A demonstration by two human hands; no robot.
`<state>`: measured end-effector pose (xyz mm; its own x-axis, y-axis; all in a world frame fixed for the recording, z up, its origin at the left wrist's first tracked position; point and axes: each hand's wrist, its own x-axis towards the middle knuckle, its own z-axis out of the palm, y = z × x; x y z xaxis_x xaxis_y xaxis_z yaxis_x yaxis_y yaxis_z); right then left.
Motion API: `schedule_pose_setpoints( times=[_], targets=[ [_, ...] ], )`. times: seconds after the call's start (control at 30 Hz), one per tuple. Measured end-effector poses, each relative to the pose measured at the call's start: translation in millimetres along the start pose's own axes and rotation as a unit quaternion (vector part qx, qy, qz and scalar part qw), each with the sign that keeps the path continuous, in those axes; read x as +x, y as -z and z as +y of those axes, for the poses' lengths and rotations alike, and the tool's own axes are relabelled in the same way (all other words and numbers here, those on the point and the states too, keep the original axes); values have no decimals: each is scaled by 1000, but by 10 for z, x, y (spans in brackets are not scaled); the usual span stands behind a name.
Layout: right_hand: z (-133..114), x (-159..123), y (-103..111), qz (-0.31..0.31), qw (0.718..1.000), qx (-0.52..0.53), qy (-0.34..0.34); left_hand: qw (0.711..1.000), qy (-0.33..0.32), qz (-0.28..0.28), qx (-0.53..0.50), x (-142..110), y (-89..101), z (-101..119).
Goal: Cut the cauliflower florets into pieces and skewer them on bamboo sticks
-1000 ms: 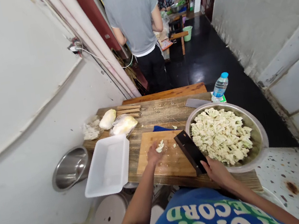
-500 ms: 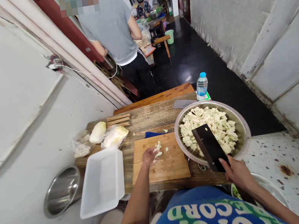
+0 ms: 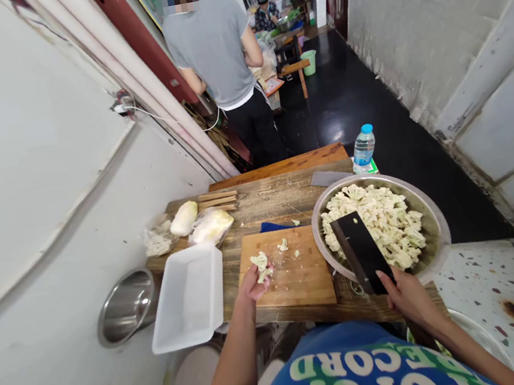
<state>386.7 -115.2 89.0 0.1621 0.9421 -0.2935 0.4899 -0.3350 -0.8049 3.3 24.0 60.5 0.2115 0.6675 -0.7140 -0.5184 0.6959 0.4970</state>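
Fingers of the left hand [image 3: 250, 288] curled around pale cream cauliflower florets [image 3: 260, 262], bumpy heads on branching stalks, held above the left part of the cutting board [image 3: 298, 286]. Right hand [image 3: 410, 295]: fingers closed on a black cleaver [image 3: 363, 252], its blade overlapping the metal bowl [image 3: 441, 231] in view. Board's right edge just beside bowl; narrow wood strip toward the white tub [image 3: 196, 289]; wider open tabletop [image 3: 277, 194] beyond.

Single head-worn camera faces forward and down, close above the blue shirt [image 3: 357, 340]; table [image 3: 275, 197] near, black floor [image 3: 341, 104] farther off.
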Motion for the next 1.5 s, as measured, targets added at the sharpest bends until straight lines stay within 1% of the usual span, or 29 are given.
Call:
schedule_pose_setpoints(
  times=[0.1,0.17,0.2,0.27,0.37,0.43,0.5,0.53,0.6,0.7,0.77,0.9,0.97,1.0,1.03,1.07,1.1,1.13,1.17,1.2,1.23,1.27,1.3,1.33,1.37,1.4,1.43,1.5],
  targets=[
    [-12,-1,-21,-7,1000,10,-4,1000,-16,6,-9,-41,-87,0],
    [-15,-2,-18,-5,1000,9,-7,999,-44,-13,23,-46,-219,-25],
    [-14,-3,-8,-2,1000,7,-8,996,-63,-26,53,-41,-315,-47],
    [-2,-9,31,9,1000,0,-12,984,-101,-52,134,-17,-568,-106],
    [50,-39,126,37,999,-1,-27,948,-150,-90,264,45,-1037,-221],
    [107,-76,198,58,998,9,-35,907,-208,-107,350,111,-1334,-308],
    [177,-125,268,75,996,25,-43,854,-269,-114,431,204,-1573,-411],
    [215,-153,301,84,995,34,-48,828,-289,-116,465,259,-1668,-473],
    [294,-212,367,106,991,49,-60,788,-303,-132,519,377,-1812,-620],
    [417,-302,470,139,985,57,-80,736,-307,-174,577,527,-1945,-897],
    [496,-353,543,163,981,53,-88,691,-319,-200,617,583,-1993,-1095],
    [625,-406,676,207,973,32,-99,594,-323,-255,692,593,-2025,-1416],
    [671,-409,722,216,970,24,-107,562,-317,-292,706,565,-2026,-1502],
    [689,-407,738,218,969,21,-111,554,-317,-309,705,551,-2025,-1521],
    [705,-404,752,218,969,18,-115,554,-318,-322,698,539,-2025,-1525],
    [718,-402,762,217,969,16,-118,562,-316,-331,688,532,-2023,-1515],
    [730,-399,770,215,969,16,-120,579,-312,-334,676,533,-2020,-1491],
    [741,-397,777,211,970,18,-121,602,-305,-329,661,543,-2016,-1456],
    [752,-396,783,210,970,19,-123,629,-297,-312,647,561,-2011,-1411],
    [764,-393,789,208,970,22,-124,658,-293,-283,634,586,-2007,-1360],
    [775,-391,795,207,970,24,-126,684,-295,-243,621,615,-2006,-1305],
    [787,-387,802,206,970,26,-128,703,-301,-199,613,644,-2012,-1250],
    [797,-383,809,203,970,28,-131,712,-311,-160,609,671,-2026,-1199],
    [807,-377,817,202,970,27,-134,710,-322,-136,611,692,-2054,-1157],
    [815,-370,824,204,969,23,-135,699,-334,-130,619,705,-2094,-1128],
    [819,-362,831,210,968,17,-136,679,-345,-141,633,709,-2148,-1116],
    [821,-354,838,217,967,11,-136,649,-353,-161,654,705,-2213,-1120],
    [815,-339,848,218,966,7,-138,576,-366,-186,707,679,-2354,-1176]
  ],
)
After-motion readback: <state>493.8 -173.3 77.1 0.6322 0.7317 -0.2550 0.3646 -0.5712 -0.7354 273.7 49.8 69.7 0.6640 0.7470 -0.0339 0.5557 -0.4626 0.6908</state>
